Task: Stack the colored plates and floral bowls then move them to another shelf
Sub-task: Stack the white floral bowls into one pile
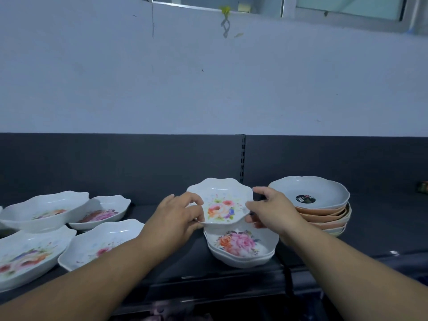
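Observation:
A white floral bowl (221, 202) is held tilted toward me above a small stack of floral bowls (242, 247) on the dark shelf (375, 230). My left hand (178, 215) grips its left rim, thumb on the inside. My right hand (269, 208) grips its right rim. To the right stands a stack of colored plates (324, 212), a pale blue one with a black sticker on top and orange ones beneath. Several loose floral bowls lie at the left, among them one near the middle (99, 244) and one at the back (102, 212).
A dark back panel with a slotted upright post (242, 158) rises behind the shelf. Above it is a pale wall with a window frame (347, 12) at the top. A small dark item (422, 187) sits at the far right edge.

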`<state>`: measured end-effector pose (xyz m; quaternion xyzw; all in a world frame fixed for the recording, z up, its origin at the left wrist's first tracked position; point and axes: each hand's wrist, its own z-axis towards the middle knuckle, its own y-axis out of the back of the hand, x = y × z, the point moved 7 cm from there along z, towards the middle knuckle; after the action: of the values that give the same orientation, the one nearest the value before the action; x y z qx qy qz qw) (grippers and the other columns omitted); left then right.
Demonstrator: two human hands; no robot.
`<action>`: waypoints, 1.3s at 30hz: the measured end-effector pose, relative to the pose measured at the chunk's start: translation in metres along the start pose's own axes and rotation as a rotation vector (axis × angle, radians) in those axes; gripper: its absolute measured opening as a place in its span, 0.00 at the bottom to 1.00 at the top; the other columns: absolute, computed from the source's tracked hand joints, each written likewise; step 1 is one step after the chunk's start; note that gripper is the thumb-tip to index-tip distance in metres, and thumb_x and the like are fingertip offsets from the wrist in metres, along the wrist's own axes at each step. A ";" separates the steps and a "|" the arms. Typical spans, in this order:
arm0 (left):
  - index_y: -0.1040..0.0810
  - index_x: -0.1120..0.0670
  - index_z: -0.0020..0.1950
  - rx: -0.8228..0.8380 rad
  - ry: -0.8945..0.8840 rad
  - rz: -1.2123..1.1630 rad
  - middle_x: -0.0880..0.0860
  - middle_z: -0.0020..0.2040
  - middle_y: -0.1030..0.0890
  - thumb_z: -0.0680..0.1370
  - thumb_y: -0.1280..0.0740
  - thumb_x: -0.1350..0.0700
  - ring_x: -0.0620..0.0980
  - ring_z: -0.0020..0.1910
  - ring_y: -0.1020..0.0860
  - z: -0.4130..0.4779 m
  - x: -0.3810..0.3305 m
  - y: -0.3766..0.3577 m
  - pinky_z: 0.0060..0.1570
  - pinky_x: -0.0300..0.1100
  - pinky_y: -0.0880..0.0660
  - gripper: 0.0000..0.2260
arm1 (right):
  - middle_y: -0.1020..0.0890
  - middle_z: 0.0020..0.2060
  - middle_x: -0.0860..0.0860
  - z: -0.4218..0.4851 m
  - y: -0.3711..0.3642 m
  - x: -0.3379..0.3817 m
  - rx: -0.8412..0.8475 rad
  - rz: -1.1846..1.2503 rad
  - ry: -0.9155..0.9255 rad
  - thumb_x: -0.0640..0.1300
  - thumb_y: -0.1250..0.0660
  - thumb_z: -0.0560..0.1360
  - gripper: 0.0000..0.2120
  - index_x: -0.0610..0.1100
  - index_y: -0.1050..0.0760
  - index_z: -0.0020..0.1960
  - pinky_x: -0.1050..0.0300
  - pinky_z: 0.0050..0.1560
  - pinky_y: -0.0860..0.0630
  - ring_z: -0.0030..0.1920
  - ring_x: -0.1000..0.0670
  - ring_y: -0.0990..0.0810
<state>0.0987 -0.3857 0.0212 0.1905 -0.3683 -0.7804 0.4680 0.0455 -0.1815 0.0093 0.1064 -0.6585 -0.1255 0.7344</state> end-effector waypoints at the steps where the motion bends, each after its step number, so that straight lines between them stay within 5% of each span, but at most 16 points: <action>1: 0.24 0.47 0.36 0.016 0.001 -0.027 0.47 0.51 0.21 0.68 0.23 0.54 0.50 0.35 0.24 0.000 -0.002 -0.003 0.46 0.44 0.29 0.09 | 0.16 0.44 0.46 -0.001 0.003 -0.003 0.001 -0.014 -0.016 0.35 0.35 0.75 0.24 0.47 0.31 0.69 0.55 0.38 0.18 0.35 0.50 0.15; 6: 0.20 0.48 0.43 0.130 0.059 -0.129 0.45 0.59 0.25 0.75 0.31 0.53 0.51 0.45 0.24 0.001 -0.013 -0.018 0.51 0.43 0.30 0.01 | 0.16 0.45 0.43 -0.003 0.016 -0.020 -0.011 -0.126 -0.043 0.32 0.37 0.71 0.28 0.47 0.32 0.70 0.44 0.43 0.16 0.39 0.43 0.14; 11: 0.22 0.40 0.47 0.295 0.233 -0.312 0.36 0.62 0.35 0.76 0.33 0.46 0.40 0.55 0.27 -0.003 -0.015 -0.038 0.57 0.37 0.32 0.02 | 0.18 0.49 0.47 -0.001 0.031 -0.032 -0.064 -0.225 -0.044 0.35 0.37 0.68 0.30 0.49 0.30 0.69 0.44 0.46 0.17 0.44 0.44 0.15; 23: 0.22 0.44 0.60 0.391 0.377 -0.325 0.47 0.75 0.37 0.77 0.38 0.41 0.41 0.72 0.38 -0.011 -0.009 -0.064 0.69 0.39 0.39 0.15 | 0.19 0.55 0.49 0.001 0.032 -0.040 -0.060 -0.395 -0.012 0.35 0.39 0.72 0.26 0.52 0.31 0.68 0.47 0.53 0.20 0.51 0.45 0.19; 29: 0.28 0.47 0.68 0.398 0.417 -0.291 0.44 0.76 0.39 0.79 0.41 0.42 0.43 0.73 0.38 -0.007 -0.009 -0.066 0.70 0.40 0.40 0.19 | 0.18 0.55 0.52 0.003 0.029 -0.039 -0.042 -0.399 0.021 0.33 0.41 0.74 0.25 0.50 0.30 0.69 0.60 0.47 0.29 0.53 0.49 0.22; 34: 0.30 0.49 0.71 0.383 0.441 -0.278 0.45 0.76 0.38 0.80 0.42 0.43 0.45 0.74 0.39 -0.002 -0.006 -0.068 0.72 0.40 0.42 0.21 | 0.21 0.48 0.55 0.004 0.031 -0.037 -0.057 -0.397 0.048 0.34 0.40 0.76 0.23 0.49 0.30 0.68 0.61 0.48 0.30 0.50 0.52 0.23; 39: 0.33 0.49 0.72 0.430 0.449 -0.266 0.45 0.77 0.42 0.79 0.42 0.42 0.46 0.73 0.37 0.001 -0.008 -0.074 0.71 0.41 0.42 0.23 | 0.21 0.55 0.52 0.007 0.031 -0.040 -0.052 -0.433 0.044 0.35 0.39 0.76 0.23 0.48 0.31 0.70 0.61 0.51 0.30 0.52 0.52 0.25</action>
<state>0.0586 -0.3565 -0.0340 0.4985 -0.3839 -0.6777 0.3806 0.0362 -0.1393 -0.0177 0.2294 -0.6006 -0.2948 0.7069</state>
